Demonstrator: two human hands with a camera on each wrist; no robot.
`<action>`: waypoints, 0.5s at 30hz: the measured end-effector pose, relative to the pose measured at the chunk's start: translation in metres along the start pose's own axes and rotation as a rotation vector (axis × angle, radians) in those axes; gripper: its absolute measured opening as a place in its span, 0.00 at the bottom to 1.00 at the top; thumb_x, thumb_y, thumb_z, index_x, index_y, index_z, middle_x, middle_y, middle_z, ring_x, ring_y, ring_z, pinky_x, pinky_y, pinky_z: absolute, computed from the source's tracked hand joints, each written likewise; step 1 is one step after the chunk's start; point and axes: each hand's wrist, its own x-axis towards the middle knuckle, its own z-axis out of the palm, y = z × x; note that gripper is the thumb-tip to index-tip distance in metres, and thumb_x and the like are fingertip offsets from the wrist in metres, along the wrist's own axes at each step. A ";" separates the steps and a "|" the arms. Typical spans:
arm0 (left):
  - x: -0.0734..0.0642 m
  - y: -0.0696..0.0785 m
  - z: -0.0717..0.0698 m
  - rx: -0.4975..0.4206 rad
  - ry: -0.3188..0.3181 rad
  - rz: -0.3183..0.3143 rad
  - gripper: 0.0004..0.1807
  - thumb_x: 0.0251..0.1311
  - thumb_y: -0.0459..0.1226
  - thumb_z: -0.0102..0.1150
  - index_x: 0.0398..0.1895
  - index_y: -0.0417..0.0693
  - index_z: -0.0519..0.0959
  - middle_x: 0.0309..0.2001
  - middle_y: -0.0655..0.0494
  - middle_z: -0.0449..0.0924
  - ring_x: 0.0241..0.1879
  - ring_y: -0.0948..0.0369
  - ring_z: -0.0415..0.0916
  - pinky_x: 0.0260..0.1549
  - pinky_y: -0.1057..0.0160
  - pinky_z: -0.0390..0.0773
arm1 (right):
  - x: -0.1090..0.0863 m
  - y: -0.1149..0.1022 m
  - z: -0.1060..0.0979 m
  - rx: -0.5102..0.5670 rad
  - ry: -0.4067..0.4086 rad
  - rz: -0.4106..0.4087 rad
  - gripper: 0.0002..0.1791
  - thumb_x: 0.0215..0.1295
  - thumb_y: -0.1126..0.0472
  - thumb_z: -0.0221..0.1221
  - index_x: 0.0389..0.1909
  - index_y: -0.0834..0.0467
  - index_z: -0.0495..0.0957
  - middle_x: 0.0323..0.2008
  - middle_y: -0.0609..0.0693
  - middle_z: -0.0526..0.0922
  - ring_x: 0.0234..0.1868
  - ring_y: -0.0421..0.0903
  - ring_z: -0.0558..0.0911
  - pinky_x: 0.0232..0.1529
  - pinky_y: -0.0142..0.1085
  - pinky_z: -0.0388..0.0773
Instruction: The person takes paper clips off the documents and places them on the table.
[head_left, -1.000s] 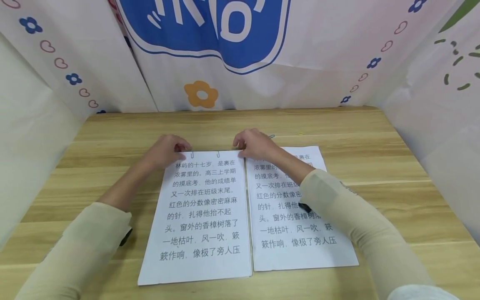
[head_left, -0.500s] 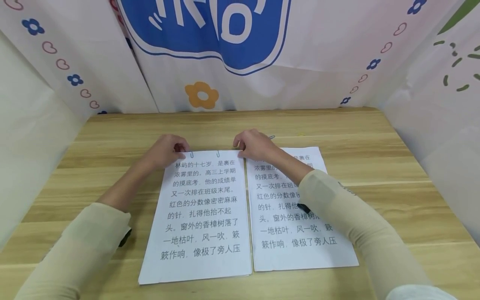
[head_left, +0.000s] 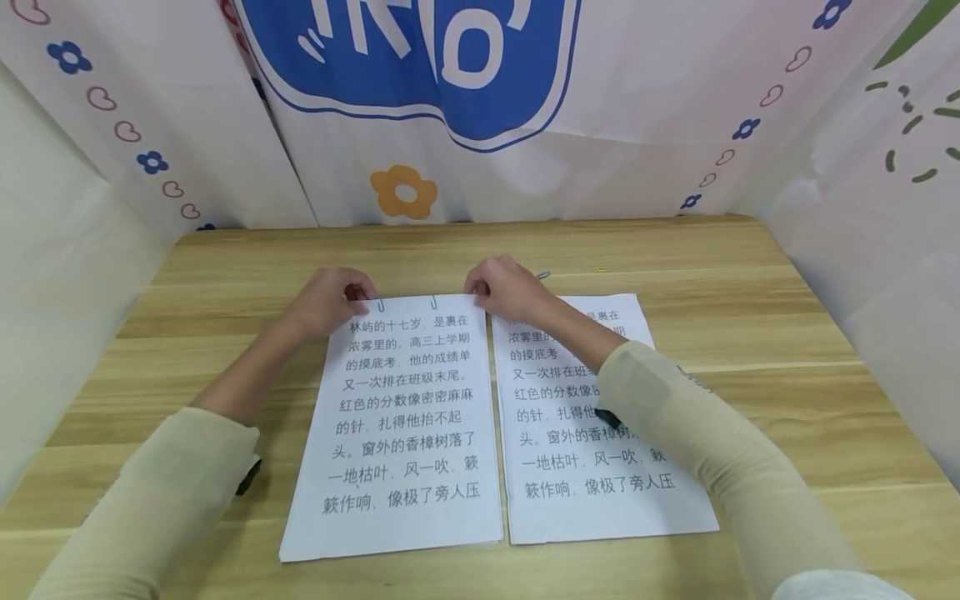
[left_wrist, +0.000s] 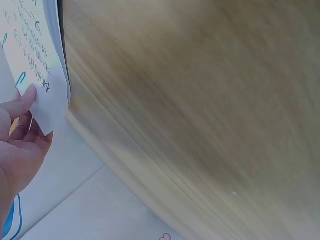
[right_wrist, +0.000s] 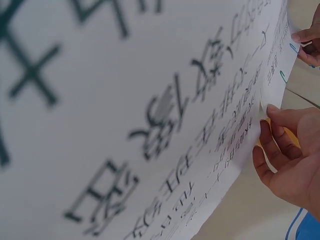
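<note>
A stack of printed paper (head_left: 408,400) lies in front of me on the left, its far edge carrying a blue paper clip (head_left: 381,306) and a green paper clip (head_left: 433,302). My left hand (head_left: 327,302) pinches its far left corner; in the left wrist view the thumb (left_wrist: 26,97) presses on the printed face with the fingers behind. At the far right corner, my right hand (head_left: 513,287) pinches the same stack between thumb and fingers, as the right wrist view also shows. A second printed stack (head_left: 592,508) lies close to its right, partly hidden under my right forearm.
Beyond my right hand, a loose bluish paper clip (head_left: 543,276) and a yellow paper clip (head_left: 602,269) lie on the wooden table (head_left: 765,333). White printed cloth (head_left: 645,133) hangs behind the table's far edge, with white walls on both sides.
The left stack, held by both hands, has shifted slightly away from me; its far edge and both clips sit a little higher in the head view. The right stack stays put.
</note>
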 end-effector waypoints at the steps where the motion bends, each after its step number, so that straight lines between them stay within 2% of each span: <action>1: 0.000 0.000 0.000 0.000 0.003 -0.001 0.09 0.62 0.19 0.59 0.44 0.31 0.82 0.40 0.40 0.80 0.42 0.48 0.75 0.44 0.53 0.76 | 0.000 0.000 0.000 0.006 0.003 -0.006 0.09 0.68 0.72 0.61 0.42 0.60 0.88 0.33 0.50 0.84 0.35 0.45 0.79 0.38 0.34 0.77; 8: 0.001 -0.003 -0.003 -0.009 0.025 0.014 0.07 0.66 0.21 0.58 0.43 0.32 0.83 0.40 0.40 0.81 0.42 0.48 0.76 0.42 0.56 0.76 | -0.001 -0.002 -0.003 0.053 0.024 -0.015 0.09 0.69 0.74 0.60 0.40 0.61 0.87 0.35 0.51 0.83 0.36 0.46 0.80 0.39 0.34 0.79; 15: 0.002 -0.003 -0.005 -0.014 0.040 0.045 0.06 0.65 0.20 0.59 0.42 0.30 0.83 0.39 0.39 0.81 0.41 0.48 0.76 0.42 0.56 0.76 | -0.002 -0.003 -0.003 0.095 0.030 -0.023 0.08 0.69 0.74 0.59 0.41 0.63 0.86 0.36 0.53 0.85 0.38 0.47 0.81 0.42 0.35 0.80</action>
